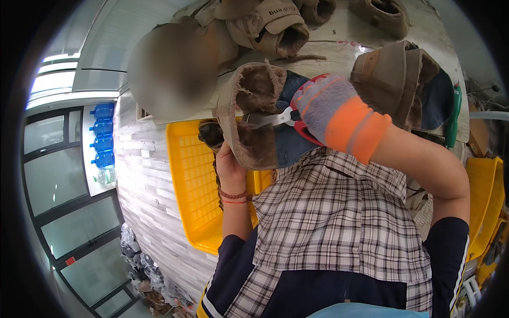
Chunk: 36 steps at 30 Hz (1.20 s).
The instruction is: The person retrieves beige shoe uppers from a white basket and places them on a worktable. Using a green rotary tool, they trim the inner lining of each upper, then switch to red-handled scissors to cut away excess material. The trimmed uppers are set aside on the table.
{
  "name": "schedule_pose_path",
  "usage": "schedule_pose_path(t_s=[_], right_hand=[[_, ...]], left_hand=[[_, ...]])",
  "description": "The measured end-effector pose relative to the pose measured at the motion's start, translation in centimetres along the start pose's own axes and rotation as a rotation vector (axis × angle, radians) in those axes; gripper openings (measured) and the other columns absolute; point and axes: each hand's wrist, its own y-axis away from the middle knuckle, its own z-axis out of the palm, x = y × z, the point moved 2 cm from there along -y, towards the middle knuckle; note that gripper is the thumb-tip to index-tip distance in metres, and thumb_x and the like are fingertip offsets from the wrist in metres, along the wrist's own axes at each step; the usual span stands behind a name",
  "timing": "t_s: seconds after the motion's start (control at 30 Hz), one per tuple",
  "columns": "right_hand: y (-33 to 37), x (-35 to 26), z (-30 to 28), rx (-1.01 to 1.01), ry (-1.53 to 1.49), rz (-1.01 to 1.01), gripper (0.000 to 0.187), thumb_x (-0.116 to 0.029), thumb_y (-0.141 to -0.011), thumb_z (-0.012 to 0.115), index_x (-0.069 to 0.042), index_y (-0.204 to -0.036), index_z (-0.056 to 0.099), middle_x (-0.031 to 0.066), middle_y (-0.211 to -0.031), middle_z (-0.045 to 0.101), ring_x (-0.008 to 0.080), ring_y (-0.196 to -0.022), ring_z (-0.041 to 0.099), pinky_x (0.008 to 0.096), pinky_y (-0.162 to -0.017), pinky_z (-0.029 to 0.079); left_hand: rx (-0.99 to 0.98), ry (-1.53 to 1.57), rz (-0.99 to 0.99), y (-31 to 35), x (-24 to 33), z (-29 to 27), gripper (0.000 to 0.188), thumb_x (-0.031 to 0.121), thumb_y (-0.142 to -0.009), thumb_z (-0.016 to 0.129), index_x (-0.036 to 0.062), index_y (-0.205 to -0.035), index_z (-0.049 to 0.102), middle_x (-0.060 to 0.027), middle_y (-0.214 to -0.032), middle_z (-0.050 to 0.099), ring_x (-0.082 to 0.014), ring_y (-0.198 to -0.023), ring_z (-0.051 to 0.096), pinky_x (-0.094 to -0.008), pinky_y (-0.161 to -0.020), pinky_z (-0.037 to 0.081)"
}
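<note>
My left hand (232, 167), bare with beads and a red cord at the wrist, grips a tan shoe upper (254, 146) from below and to its left. Brown fleece lines the upper, and a dark blue part faces my body. My right hand (339, 116), in a grey and orange striped glove, is closed round red-handled scissors (286, 116). Their metal blades point left into the fleece opening; I cannot tell how far apart they are. On the table (339, 53) to the right lies a similar fleece-lined pair of uppers (384, 79).
More tan uppers (275, 32) lie along the table's far side. A green-handled tool (454, 116) is at its right edge. A yellow basket (185, 191) with dark items stands below left, and another yellow container (485, 206) is at right. Blue water bottles (103, 135) line the left wall.
</note>
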Motion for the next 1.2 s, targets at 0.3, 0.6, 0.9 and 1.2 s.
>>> schedule_pose_path(t_s=[0.3,0.6,0.9,1.2], right_hand=[[-0.8,-1.1,0.9,0.013,-0.062,-0.132,0.023,-0.022,-0.072,0.067,-0.007,-0.089,0.064,0.0083,-0.080,0.065,0.0238,-0.076,0.065,0.0331,-0.062,0.051],[0.0,-1.0,0.3,-0.042,-0.073,-0.126,0.020,-0.020,-0.071,0.068,-0.007,-0.086,0.065,0.0085,-0.077,0.065,0.0232,-0.073,0.065,0.0329,-0.059,0.050],[0.4,-0.7,0.3,-0.052,-0.105,-0.117,0.019,-0.022,-0.071,0.069,-0.007,-0.082,0.066,0.0075,-0.075,0.064,0.0227,-0.072,0.065,0.0322,-0.061,0.051],[-1.1,3.6,-0.6,0.078,0.153,0.176,0.024,-0.026,-0.077,0.063,-0.009,-0.093,0.065,0.0079,-0.087,0.064,0.0217,-0.083,0.063,0.0334,-0.066,0.051]], left_hand=[[0.057,0.002,0.000,-0.4,-0.8,0.8,0.033,0.010,-0.093,0.042,-0.0044,-0.122,0.051,-0.0166,-0.124,0.056,-0.0283,-0.114,0.054,-0.0415,-0.101,0.042],[0.119,-0.009,0.023,-0.7,-1.0,0.8,0.032,0.012,-0.094,0.044,-0.0039,-0.121,0.052,-0.0161,-0.123,0.056,-0.0276,-0.114,0.053,-0.0418,-0.101,0.041],[0.110,0.006,-0.005,-0.7,-1.0,1.7,0.031,0.011,-0.094,0.044,-0.0036,-0.121,0.052,-0.0156,-0.122,0.057,-0.0267,-0.114,0.054,-0.0409,-0.100,0.042],[0.221,-0.051,-0.079,-0.7,-0.8,2.2,0.034,0.018,-0.098,0.042,0.0022,-0.127,0.047,-0.0109,-0.127,0.053,-0.0236,-0.116,0.052,-0.0397,-0.101,0.041]])
